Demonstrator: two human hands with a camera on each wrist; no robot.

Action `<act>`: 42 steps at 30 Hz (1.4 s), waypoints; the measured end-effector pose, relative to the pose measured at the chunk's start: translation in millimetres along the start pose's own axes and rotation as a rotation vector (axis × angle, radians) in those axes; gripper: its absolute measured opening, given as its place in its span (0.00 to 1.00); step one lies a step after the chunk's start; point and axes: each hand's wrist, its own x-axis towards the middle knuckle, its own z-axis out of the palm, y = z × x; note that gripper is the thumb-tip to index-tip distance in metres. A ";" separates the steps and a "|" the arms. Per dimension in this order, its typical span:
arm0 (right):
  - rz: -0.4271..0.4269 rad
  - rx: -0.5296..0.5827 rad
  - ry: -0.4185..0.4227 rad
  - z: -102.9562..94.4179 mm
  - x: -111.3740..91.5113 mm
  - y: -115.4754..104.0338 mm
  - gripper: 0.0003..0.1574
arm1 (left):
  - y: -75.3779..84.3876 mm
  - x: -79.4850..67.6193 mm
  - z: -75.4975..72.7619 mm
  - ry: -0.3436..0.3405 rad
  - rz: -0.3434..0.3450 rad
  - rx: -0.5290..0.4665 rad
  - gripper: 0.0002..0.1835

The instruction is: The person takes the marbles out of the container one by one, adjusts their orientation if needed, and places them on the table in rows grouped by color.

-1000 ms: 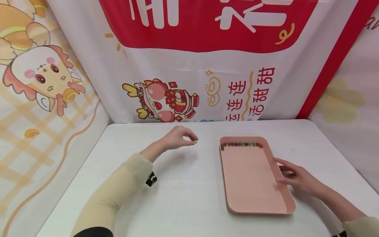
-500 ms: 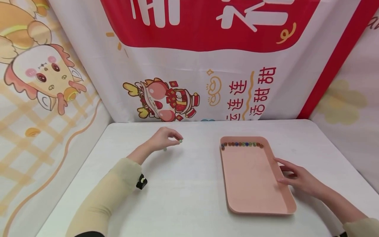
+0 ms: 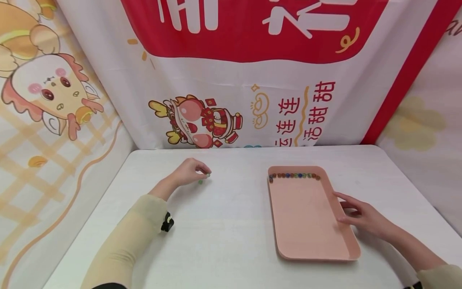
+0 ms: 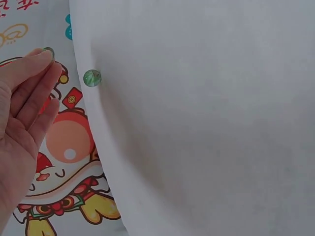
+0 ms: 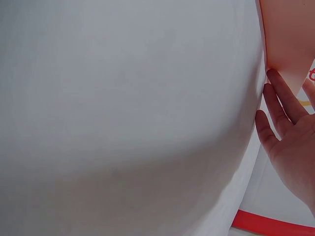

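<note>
My left hand (image 3: 190, 171) is over the far left part of the table. Between thumb and fingertips it pinches a green glass marble (image 3: 208, 175), partly covered by the fingers in the left wrist view. A second green marble (image 4: 92, 77) lies on the white tabletop just below that hand. A pink rectangular tray (image 3: 310, 224) stands at the right. Along its far wall runs a row of brown, blue and green marbles (image 3: 292, 176), turning the corner at the left end. My right hand (image 3: 369, 220) holds the tray's right wall, thumb over the rim and other fingers against the outside.
The white table (image 3: 223, 233) ends at a hanging printed cloth (image 3: 223, 72) behind it. A patterned cloth (image 3: 72, 168) borders the left side and another pale one (image 3: 422, 132) the right.
My left hand has moved left with its marble, close to the loose green marble, which now shows fully beside the fingers. The right hand and the tray have stayed put.
</note>
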 end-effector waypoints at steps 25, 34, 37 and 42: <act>-0.039 -0.005 0.009 2.0 -0.2 -1.5 0.49 | -10.9 3.4 12.1 -0.078 -0.090 -0.001 0.08; -0.062 -0.020 0.023 1.4 -1.1 -0.5 0.49 | -14.0 7.1 14.9 -0.087 -0.083 0.016 0.08; -0.057 -0.028 0.021 1.2 -0.7 -1.2 0.49 | -14.5 7.3 15.7 -0.087 -0.086 0.019 0.08; -0.060 -0.020 0.022 0.9 -1.4 -0.7 0.49 | -14.5 6.6 16.0 -0.090 -0.085 0.024 0.09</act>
